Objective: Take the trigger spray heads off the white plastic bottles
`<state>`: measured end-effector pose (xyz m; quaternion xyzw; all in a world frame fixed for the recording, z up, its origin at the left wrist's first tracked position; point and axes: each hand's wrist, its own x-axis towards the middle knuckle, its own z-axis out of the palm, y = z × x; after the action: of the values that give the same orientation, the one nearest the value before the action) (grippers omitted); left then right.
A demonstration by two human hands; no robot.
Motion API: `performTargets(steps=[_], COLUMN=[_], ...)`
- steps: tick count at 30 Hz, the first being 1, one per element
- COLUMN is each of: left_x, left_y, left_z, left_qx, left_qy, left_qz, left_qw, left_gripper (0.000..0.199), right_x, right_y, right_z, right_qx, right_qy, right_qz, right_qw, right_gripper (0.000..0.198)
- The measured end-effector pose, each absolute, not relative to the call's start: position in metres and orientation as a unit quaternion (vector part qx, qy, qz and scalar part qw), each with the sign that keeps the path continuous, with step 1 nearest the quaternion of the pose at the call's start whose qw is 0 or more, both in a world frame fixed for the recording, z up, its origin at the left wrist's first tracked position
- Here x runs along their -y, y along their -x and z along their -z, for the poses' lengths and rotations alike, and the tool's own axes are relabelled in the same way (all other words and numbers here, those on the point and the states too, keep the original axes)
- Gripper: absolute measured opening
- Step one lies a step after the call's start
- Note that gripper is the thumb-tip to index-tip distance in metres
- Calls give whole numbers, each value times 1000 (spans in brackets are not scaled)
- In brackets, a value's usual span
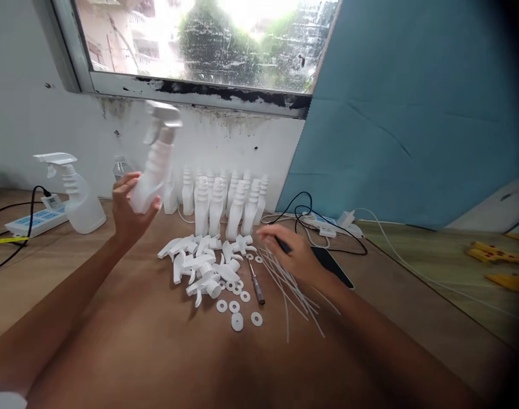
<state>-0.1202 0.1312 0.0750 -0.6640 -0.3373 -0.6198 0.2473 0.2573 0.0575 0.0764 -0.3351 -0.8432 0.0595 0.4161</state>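
My left hand [134,207] is closed round the lower body of a white spray bottle [154,165]. It is raised off the table and slightly tilted, with a trigger head on top that is blurred by motion. My right hand [291,250] hovers over thin white dip tubes [291,289], its fingers curled about a small dark thing [282,245] that I cannot make out. Between my hands lies a heap of white trigger sprayer heads [206,267]. White ring washers [234,307] are scattered in front of it, next to a screwdriver [256,282].
Several headless white bottles [238,207] stand in rows behind the heap. A bottle with a trigger head [83,199] stands at left by a power strip [36,220]. A dark phone-like slab [334,267], cables [344,250] and yellow pieces [493,254] lie at right.
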Motion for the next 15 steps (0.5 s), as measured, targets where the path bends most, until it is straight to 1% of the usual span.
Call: performTargets(steps=[2, 3, 5, 6, 9, 12, 15], left_x=[-115, -107, -92, -86, -70, -56, -46], left_y=[91, 79, 61, 54, 39, 28, 19], left_z=[-78, -77, -72, -70, -64, -63, -63], left_qx=[304, 293, 271, 259, 223, 204, 223], left_qy=[709, 728, 765, 781, 807, 819, 815], left_qz=[602, 591, 563, 551, 532, 526, 528], left_qw=[208, 190, 154, 141, 124, 109, 80], left_gripper=[59, 60, 63, 65, 70, 72, 69], right_x=[-56, -55, -52, -51, -51, -54, -57], right_y=[-242, -233, -219, -213, -200, -195, -193], right_z=[-105, -118, -135, -139, -140, -133, -127], right_qx=[813, 796, 770, 755, 693, 625, 584], right_qy=[329, 313, 270, 255, 239, 219, 190], right_qz=[-125, -168, -239, -263, -303, -333, -359], right_qw=[464, 490, 526, 543, 609, 672, 703], right_gripper=[22, 28, 36, 37, 34, 37, 39])
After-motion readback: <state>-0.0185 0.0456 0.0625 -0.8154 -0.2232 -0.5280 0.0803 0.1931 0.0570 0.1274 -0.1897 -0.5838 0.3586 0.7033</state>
